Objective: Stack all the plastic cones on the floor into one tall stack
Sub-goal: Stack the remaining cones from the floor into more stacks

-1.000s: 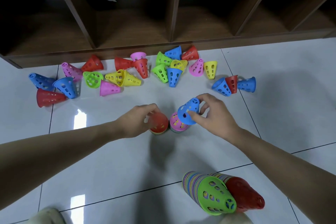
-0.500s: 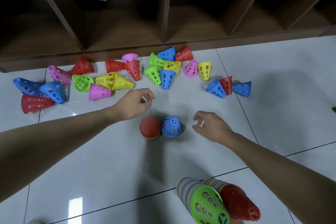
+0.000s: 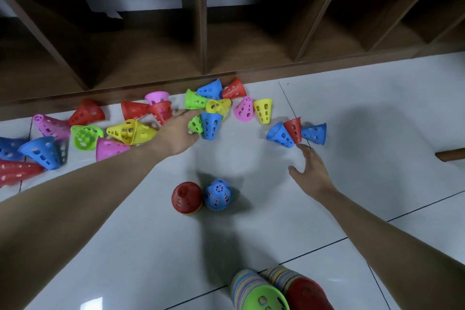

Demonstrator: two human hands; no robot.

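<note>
Head view: my left hand (image 3: 177, 131) is out over the scatter of loose cones along the foot of the shelf unit (image 3: 226, 33), its fingers reaching at the small green cone (image 3: 195, 124) beside the blue cone (image 3: 210, 124); I cannot tell whether they have closed on anything. My right hand (image 3: 310, 171) hovers with fingers spread and holding nothing, just short of the trio of blue, red and blue cones (image 3: 293, 129).

I judge each hand is going for the nearest cone so both can feed the stacks in one trip. Two short stacks stand upright on the floor (image 3: 377, 121) between my arms, tips pointing up at me: one topped red (image 3: 186, 197), one topped blue (image 3: 217, 194), touching side by side.

Most loose cones lie on their sides, long axes flat to the floor and pointing every way; a few stand upright. Two long stacks (image 3: 261, 292) sit at the bottom edge, tips toward me.
</note>
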